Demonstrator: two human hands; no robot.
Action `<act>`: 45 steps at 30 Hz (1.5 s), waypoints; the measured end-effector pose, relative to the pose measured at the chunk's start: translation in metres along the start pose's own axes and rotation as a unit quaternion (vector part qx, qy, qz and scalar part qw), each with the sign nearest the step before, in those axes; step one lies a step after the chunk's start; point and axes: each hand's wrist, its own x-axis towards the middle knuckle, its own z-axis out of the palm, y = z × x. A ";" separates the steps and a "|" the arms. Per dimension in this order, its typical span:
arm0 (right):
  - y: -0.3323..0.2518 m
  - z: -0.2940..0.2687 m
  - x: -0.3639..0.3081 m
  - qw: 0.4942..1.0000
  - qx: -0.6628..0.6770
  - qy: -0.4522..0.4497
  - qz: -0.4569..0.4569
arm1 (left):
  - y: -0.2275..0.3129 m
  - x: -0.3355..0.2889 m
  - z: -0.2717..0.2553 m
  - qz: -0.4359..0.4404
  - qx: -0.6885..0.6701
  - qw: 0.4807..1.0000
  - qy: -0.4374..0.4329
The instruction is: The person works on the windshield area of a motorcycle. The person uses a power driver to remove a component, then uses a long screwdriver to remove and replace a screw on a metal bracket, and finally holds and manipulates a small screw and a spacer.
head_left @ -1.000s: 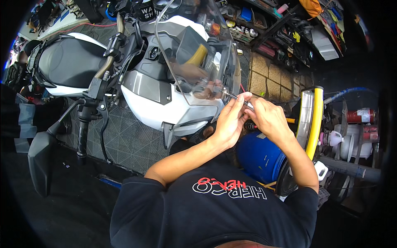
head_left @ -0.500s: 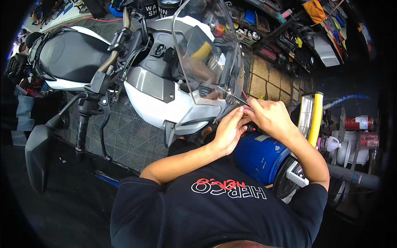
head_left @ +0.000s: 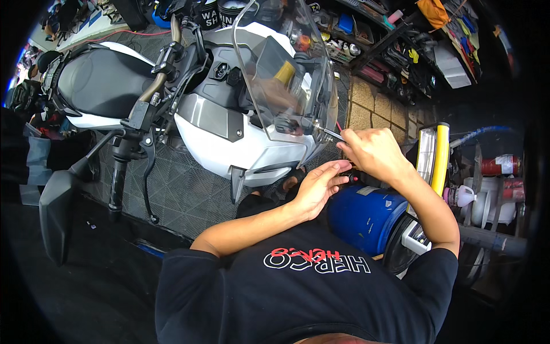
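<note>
In front of me, a white and grey motorcycle (head_left: 220,146) carries a clear windscreen (head_left: 252,80). My right hand (head_left: 375,153) is closed around a slim metal-shafted tool (head_left: 331,134), its handle hidden by the fingers. The shaft slants up and left, and its tip reaches the lower right edge of the windscreen. Below and left of that, my left hand (head_left: 322,188) is open, palm turned up, fingers stretched and slightly curved. Nothing shows in it. The two hands are a little apart, close to the front of the motorcycle.
Close by my right forearm are a blue drum (head_left: 366,221) and a yellow-edged work lamp (head_left: 440,160). Shelves crowded with tools and bottles (head_left: 366,37) line the far right. The handlebar's mirror (head_left: 54,215) juts out at left. Dark patterned mats (head_left: 177,192) cover the floor.
My hands were together at the tool half a second ago. Now they have parted: the left has dropped slightly and opened, and the right keeps the tool.
</note>
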 end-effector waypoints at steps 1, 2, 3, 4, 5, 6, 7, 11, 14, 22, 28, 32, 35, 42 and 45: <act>0.000 0.001 0.001 1.000 0.010 -0.010 0.019 | -0.001 0.000 -0.002 0.000 -0.001 1.000 0.002; 0.001 0.002 0.003 0.993 0.108 -0.015 0.050 | -0.001 0.000 -0.003 0.000 0.000 1.000 0.004; 0.001 0.003 0.005 0.975 0.205 -0.019 0.084 | -0.002 0.000 -0.004 0.000 0.002 1.000 0.007; 0.001 0.004 0.005 0.947 0.286 -0.037 0.140 | -0.003 0.001 -0.005 0.000 0.005 1.000 0.008; 0.000 0.004 0.005 0.908 0.368 -0.062 0.192 | -0.004 0.001 -0.005 -0.001 0.009 1.000 0.009; 0.000 0.003 0.004 0.897 0.401 -0.042 0.179 | -0.005 0.002 -0.005 -0.005 0.015 1.000 0.013; 0.000 0.002 0.001 0.885 0.419 -0.043 0.199 | -0.006 0.002 -0.005 -0.012 0.023 1.000 0.013; -0.001 0.005 -0.021 0.942 0.291 0.076 0.150 | -0.011 0.004 -0.007 -0.025 0.052 0.998 0.024; 0.002 0.024 -0.041 0.937 0.274 0.137 0.170 | -0.015 0.010 -0.008 -0.012 0.052 0.998 0.031; 0.023 0.119 -0.065 0.858 0.401 0.122 0.296 | -0.038 0.066 -0.007 0.109 0.068 0.988 0.085; 0.055 0.142 -0.056 0.849 0.452 0.122 0.246 | -0.051 0.090 -0.009 0.118 0.034 0.981 0.148; 0.065 0.145 -0.055 0.838 0.485 0.104 0.227 | -0.057 0.094 -0.006 0.147 0.030 0.975 0.166; 0.071 0.143 -0.055 0.849 0.481 0.079 0.206 | -0.061 0.096 -0.003 0.160 0.026 0.968 0.189; 0.070 0.137 -0.049 0.826 0.509 0.032 0.242 | -0.060 0.097 0.000 0.172 0.010 0.964 0.205; 0.071 0.137 -0.051 0.900 0.407 0.101 0.119 | -0.062 0.099 -0.003 0.193 0.008 0.963 0.185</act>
